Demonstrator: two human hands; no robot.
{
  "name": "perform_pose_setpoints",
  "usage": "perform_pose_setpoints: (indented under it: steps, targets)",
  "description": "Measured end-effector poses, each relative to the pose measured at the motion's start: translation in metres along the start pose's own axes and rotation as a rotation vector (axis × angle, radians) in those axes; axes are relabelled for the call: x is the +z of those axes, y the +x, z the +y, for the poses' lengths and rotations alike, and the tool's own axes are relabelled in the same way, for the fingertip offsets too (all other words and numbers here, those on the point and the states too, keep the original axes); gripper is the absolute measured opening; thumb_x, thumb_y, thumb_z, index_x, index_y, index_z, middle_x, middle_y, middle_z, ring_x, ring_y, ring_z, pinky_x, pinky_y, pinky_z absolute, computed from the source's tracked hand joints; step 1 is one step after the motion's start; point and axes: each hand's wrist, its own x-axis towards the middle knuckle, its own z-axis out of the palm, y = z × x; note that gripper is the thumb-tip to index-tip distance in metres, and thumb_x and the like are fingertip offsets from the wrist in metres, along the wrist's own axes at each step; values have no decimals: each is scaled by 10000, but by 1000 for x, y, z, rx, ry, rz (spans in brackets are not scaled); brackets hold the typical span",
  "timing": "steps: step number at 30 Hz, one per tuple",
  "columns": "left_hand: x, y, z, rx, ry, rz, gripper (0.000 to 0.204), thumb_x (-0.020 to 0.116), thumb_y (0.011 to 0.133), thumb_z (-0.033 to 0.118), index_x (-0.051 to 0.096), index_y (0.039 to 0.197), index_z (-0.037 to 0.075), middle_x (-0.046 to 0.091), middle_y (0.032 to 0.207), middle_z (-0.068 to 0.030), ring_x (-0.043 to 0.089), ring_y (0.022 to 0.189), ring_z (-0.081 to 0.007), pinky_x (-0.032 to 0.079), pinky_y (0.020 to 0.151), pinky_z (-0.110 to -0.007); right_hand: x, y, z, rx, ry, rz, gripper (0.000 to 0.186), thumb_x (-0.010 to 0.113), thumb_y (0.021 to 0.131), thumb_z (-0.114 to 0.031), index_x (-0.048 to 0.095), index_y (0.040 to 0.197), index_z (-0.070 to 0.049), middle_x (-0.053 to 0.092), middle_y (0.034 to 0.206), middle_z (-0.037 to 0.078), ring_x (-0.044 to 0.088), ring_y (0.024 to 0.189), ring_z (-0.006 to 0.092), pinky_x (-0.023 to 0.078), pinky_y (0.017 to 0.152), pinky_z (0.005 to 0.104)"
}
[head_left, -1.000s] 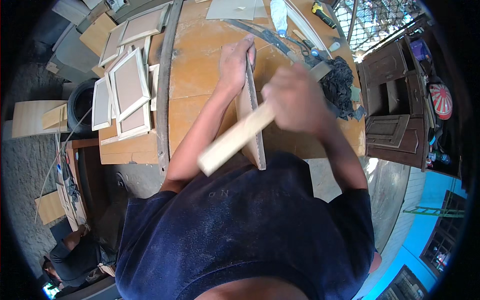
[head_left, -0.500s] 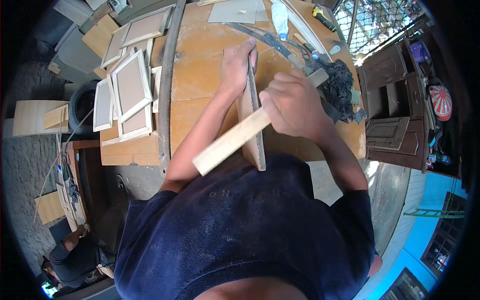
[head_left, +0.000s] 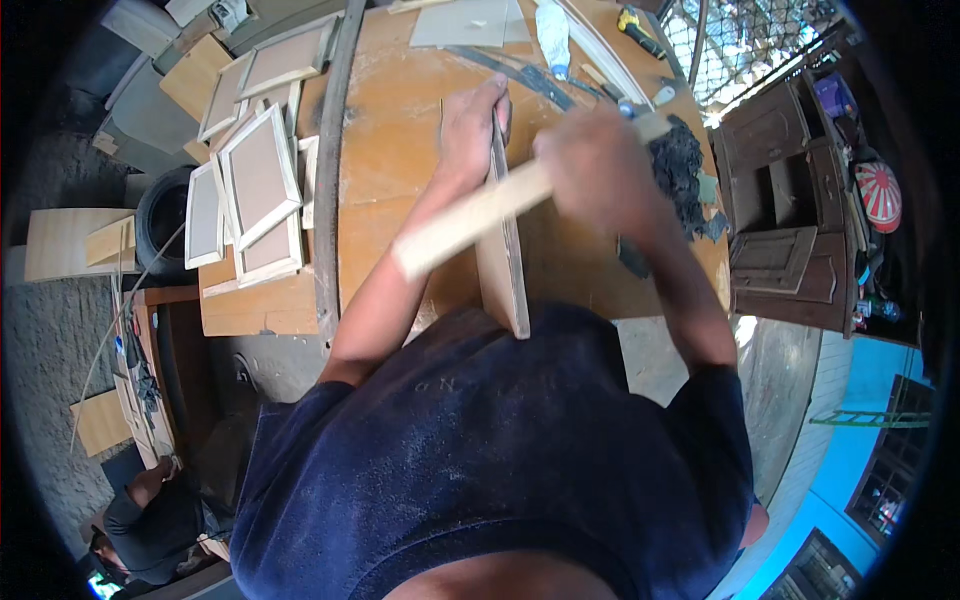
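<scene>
A thin brown board (head_left: 505,265) stands on its edge in front of me, its near end close to my shirt. My left hand (head_left: 470,125) grips its far end, thumb on one side and fingers on the other. Across the board's upper edge lies a flat, pale wooden strip (head_left: 465,222), slanting from near left to far right. My right hand (head_left: 600,165), smeared by motion, is closed round the strip toward its far end. Whether anything covers the strip's underside is hidden.
Wooden frames (head_left: 262,170) are piled at the left of the orange-brown table (head_left: 390,230). Black cloth (head_left: 677,170), a bottle (head_left: 553,40) and a yellow-black tool (head_left: 640,32) lie far right. A dark cabinet (head_left: 785,220) stands right; another person (head_left: 150,515) sits lower left.
My right hand and the wooden strip have moved away from me along the board's upper edge. The left hand and the board have stayed nearly in place.
</scene>
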Motion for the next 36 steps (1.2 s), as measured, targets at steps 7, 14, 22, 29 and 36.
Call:
perform_pose_setpoints:
  steps: [7,14,22,29,36]
  targets:
    - [-3,0,-1,11,-21,0,477,452,1013,291,429,571,113,371,484,0,327,420,-120,251,424,-289,5,3,21,132,130,73,200,579,837,-125,588,642,-85,507,607,75,534,667,248,409,691,390]
    - [-3,2,3,-9,-41,3,477,461,1009,294,431,569,112,366,482,1,321,414,-118,247,423,-286,2,7,9,-30,18,34,198,572,849,-148,598,669,-71,534,617,78,562,690,263,417,700,402]
    - [-2,2,10,5,0,12,472,465,1001,291,431,568,107,376,486,-2,338,431,-114,250,438,-286,5,6,2,-61,50,-24,98,605,776,-163,609,704,-98,559,637,69,578,693,262,413,705,410]
    - [-2,1,-1,10,-22,6,474,470,1003,288,436,568,104,377,488,-4,341,435,-117,261,446,-287,-4,8,-25,-86,192,50,194,583,804,-165,627,624,-109,569,581,76,587,656,244,435,712,395]
    - [-2,7,1,46,8,-20,471,468,1007,287,442,571,109,386,496,-4,352,433,-119,275,447,-284,0,10,-19,-92,239,83,225,592,830,-134,567,611,-90,524,603,88,541,655,260,406,685,404]
